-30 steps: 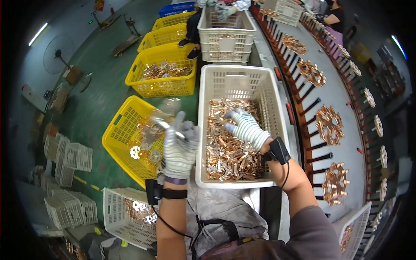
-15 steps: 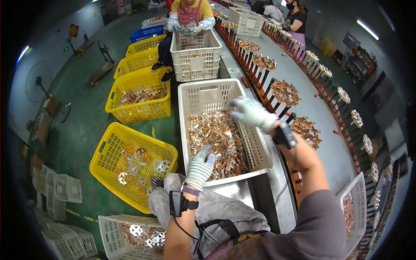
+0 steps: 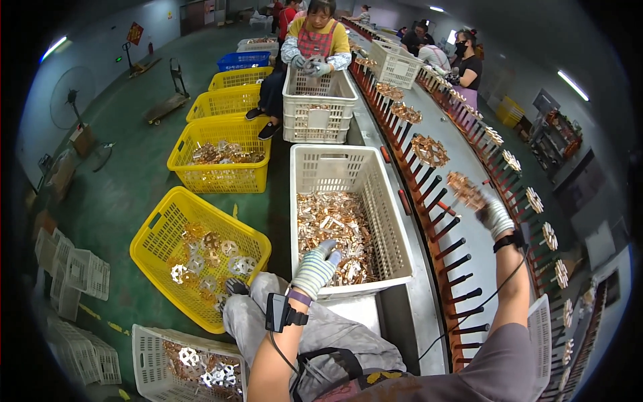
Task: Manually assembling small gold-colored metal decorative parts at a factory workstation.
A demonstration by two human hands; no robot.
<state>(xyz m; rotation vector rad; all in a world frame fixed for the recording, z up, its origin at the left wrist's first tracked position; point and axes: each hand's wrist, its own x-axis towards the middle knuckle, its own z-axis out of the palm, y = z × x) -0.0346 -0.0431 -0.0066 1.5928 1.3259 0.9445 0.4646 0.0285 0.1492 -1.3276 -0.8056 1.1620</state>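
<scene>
Over the desk, beside its left-edge pegs: right hand grasping a copper-coloured wheel-shaped part, both blurred.
White crate: left hand at its near edge, by small copper-coloured pieces; cannot tell whether it grasps any.
Yellow basket: metal discs, left of the crate.

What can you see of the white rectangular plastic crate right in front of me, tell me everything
The white rectangular plastic crate is open-topped and upright, with slotted walls, a smooth rim and a handle slot in its far end. Small, shiny, copper-coloured pieces, apparently metal, lie jumbled inside. It stands right of the nearest yellow slotted plastic crate. Your striped-gloved left hand is over its near end; rim contact is unclear.
</scene>
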